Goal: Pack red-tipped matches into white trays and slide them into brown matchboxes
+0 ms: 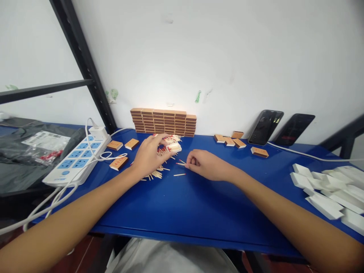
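Note:
My left hand (152, 153) holds a small white matchbox tray (173, 147) with matches in it, between thumb and fingers. Under and around that hand lies a pile of loose red-tipped matches (156, 174) on the blue table (170, 208). To the right, my right hand (199, 163) is closed with its fingertips pinched low over the table, at the ends of a few loose matches; whether it grips one is too small to tell. A single match (179, 174) lies just in front of those fingers.
Stacked matchboxes (163, 123) stand against the wall. More matchboxes lie left (118, 162) and right (259, 152). A power strip (76, 159) with white cables is at left. Two phones (265, 127) lean on the wall; white trays (327, 189) are piled at right.

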`<state>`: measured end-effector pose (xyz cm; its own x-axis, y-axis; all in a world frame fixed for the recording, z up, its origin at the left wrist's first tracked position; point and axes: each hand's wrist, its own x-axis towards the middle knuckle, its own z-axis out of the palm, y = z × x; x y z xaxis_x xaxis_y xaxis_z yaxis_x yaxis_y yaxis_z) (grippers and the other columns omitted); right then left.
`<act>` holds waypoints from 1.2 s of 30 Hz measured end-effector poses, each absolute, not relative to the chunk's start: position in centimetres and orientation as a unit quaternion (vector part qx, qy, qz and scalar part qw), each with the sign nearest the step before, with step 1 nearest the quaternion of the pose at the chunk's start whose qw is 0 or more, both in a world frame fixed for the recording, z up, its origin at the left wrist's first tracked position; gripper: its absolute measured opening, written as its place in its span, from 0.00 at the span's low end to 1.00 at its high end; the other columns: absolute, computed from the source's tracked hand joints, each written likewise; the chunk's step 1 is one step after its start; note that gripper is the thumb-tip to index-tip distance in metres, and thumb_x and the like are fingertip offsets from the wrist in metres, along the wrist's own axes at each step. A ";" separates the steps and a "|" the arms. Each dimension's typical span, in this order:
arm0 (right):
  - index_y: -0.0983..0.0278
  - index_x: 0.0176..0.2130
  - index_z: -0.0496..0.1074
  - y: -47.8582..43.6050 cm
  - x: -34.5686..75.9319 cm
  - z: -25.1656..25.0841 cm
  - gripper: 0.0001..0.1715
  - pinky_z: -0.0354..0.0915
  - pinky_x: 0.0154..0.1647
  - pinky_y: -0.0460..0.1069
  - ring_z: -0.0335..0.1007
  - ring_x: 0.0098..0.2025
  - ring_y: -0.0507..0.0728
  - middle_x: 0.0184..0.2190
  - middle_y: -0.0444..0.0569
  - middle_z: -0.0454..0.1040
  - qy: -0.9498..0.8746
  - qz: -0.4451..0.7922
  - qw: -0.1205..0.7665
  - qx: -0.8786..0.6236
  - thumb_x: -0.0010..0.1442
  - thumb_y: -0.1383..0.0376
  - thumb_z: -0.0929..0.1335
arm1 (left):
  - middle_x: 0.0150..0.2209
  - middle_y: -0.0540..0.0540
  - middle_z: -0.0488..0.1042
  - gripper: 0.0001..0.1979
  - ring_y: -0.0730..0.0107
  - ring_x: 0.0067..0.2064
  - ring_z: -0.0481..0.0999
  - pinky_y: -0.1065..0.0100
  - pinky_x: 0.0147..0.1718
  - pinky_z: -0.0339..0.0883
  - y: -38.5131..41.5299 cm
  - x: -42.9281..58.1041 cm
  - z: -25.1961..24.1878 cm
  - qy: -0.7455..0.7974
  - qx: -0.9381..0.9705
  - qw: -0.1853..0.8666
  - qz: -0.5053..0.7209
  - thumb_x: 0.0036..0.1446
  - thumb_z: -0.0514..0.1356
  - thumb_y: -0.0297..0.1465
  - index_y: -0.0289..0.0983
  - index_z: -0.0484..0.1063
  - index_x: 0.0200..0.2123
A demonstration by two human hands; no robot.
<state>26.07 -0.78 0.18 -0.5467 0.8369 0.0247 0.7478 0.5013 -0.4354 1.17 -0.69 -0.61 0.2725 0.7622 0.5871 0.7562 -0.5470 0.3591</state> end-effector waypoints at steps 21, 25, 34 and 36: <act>0.63 0.37 0.76 0.6 28.5 2.3 0.05 0.63 0.35 0.48 0.70 0.34 0.54 0.35 0.49 0.77 -0.858 0.211 0.144 -0.446 0.64 0.64 0.70 | 0.48 0.47 0.83 0.34 0.52 0.53 0.79 0.53 0.55 0.70 -0.6 1.0 -1.4 0.398 0.864 0.091 0.294 0.61 0.71 0.40 0.44 0.65 0.66; 0.63 0.38 0.74 0.0 27.4 1.0 0.04 0.62 0.39 0.49 0.70 0.37 0.54 0.38 0.49 0.76 -0.880 0.165 0.173 -0.411 0.65 0.65 0.70 | 0.48 0.47 0.83 0.34 0.54 0.54 0.79 0.54 0.56 0.70 -0.9 1.4 -1.5 0.372 0.870 0.102 0.307 0.60 0.72 0.41 0.44 0.65 0.66; 0.63 0.38 0.74 -1.1 26.2 0.8 0.04 0.60 0.38 0.49 0.69 0.38 0.54 0.39 0.48 0.73 -0.883 0.125 0.171 -0.420 0.66 0.68 0.69 | 0.48 0.47 0.83 0.35 0.55 0.54 0.80 0.54 0.58 0.71 -1.2 1.5 -1.6 0.354 0.877 0.104 0.308 0.59 0.73 0.39 0.45 0.66 0.66; 0.63 0.38 0.74 -1.1 26.2 0.8 0.04 0.59 0.38 0.49 0.68 0.37 0.54 0.38 0.48 0.73 -0.884 0.122 0.174 -0.416 0.66 0.68 0.69 | 0.48 0.47 0.83 0.34 0.55 0.54 0.80 0.54 0.58 0.71 -1.3 1.6 -1.5 0.354 0.879 0.107 0.302 0.59 0.73 0.38 0.45 0.66 0.65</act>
